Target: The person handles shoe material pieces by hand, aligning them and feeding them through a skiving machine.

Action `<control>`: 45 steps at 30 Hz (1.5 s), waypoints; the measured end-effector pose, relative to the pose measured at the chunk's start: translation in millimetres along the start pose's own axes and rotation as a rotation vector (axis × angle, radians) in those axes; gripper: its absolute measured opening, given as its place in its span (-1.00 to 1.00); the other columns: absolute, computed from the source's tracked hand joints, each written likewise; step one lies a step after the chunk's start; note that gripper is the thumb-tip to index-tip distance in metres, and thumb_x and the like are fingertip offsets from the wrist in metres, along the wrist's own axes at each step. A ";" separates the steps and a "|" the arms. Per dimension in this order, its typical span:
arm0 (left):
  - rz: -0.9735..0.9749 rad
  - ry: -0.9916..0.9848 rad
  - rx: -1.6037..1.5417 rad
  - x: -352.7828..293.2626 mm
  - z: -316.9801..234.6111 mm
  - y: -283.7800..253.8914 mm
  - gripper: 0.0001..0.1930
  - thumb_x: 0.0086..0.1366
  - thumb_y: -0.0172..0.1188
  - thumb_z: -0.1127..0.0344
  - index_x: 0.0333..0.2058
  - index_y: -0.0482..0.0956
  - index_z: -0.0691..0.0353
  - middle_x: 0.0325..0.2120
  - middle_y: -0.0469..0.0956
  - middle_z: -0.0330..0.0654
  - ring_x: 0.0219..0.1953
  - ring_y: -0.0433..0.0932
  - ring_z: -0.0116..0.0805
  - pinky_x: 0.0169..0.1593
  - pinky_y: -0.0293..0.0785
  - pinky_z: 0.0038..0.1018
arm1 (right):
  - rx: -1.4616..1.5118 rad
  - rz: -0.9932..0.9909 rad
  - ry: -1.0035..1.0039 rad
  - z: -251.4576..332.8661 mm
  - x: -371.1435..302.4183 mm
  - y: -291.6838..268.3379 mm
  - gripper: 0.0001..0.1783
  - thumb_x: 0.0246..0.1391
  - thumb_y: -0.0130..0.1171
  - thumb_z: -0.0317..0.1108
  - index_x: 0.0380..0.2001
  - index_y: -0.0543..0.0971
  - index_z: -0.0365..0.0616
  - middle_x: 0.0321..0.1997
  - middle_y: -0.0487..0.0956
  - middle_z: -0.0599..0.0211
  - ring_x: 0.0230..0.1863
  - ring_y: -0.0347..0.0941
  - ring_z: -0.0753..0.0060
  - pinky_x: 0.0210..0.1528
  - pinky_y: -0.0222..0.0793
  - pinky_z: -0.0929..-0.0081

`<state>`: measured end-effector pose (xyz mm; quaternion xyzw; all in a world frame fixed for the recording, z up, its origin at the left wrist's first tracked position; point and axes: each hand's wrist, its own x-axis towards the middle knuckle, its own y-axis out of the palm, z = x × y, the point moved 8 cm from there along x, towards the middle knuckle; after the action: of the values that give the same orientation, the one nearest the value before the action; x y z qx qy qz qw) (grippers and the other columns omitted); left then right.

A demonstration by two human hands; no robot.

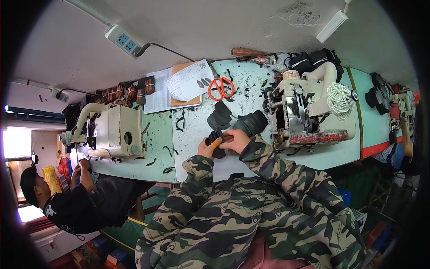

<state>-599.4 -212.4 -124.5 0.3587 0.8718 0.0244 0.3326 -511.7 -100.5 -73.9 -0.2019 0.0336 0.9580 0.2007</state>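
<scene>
Close to the table's front edge, my left hand (206, 149) is closed around a small stack of black pieces (216, 135), with an orange covering on one finger. My right hand (236, 141) meets it from the right, its fingers bent and pressed to the same stack. The pieces look flat and dark; their exact kind is too small to tell. Just beyond my hands lie two heaps of similar black pieces, one to the left (219, 115) and a wider one to the right (251, 123).
A sewing machine (309, 114) with a white cord coil (340, 99) stands right; another (117, 131) stands left, where a person (80, 197) works. Orange-handled scissors (221, 88) lie beside papers (188, 85) at the back. Black scraps litter the table (197, 123). Another person's arm (406, 139) shows far right.
</scene>
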 end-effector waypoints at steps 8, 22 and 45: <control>0.122 -0.075 -0.084 -7.1 -17.2 16.4 -0.70 0.16 0.17 0.42 -0.15 0.44 0.46 -0.33 0.54 0.00 -0.39 0.59 -0.17 -0.36 0.65 -0.27 | 0.222 0.070 0.186 -10.1 -5.2 -4.2 -0.53 -0.09 0.31 -0.38 -0.07 0.48 -0.31 -0.21 0.59 0.29 -0.33 0.52 0.57 -0.43 0.44 0.67; 0.081 -0.078 -0.079 -0.6 -28.6 15.4 -0.72 0.17 0.19 0.33 -0.22 0.51 0.42 -0.43 0.56 -0.04 -0.50 0.58 -0.26 -0.48 0.60 -0.40 | 0.313 -0.001 0.187 -16.0 1.1 -11.9 -0.64 -0.03 0.25 -0.37 -0.14 0.54 -0.28 -0.30 0.60 0.34 -0.40 0.50 0.62 -0.48 0.43 0.66; 0.156 0.169 0.275 -24.4 -86.2 46.8 -0.71 0.14 0.30 0.33 -0.21 0.54 0.39 -0.49 0.57 -0.21 -0.54 0.51 -0.52 -0.50 0.42 -0.62 | -0.146 -0.147 0.060 65.1 -5.6 -37.5 -0.71 -0.06 0.30 -0.28 -0.37 0.62 -0.34 -0.55 0.59 0.26 -0.64 0.47 0.59 -0.62 0.37 0.62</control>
<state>-609.7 -176.5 -30.6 0.4641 0.8613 -0.0391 0.2029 -516.3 -58.7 -11.3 -0.2465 -0.0451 0.9341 0.2542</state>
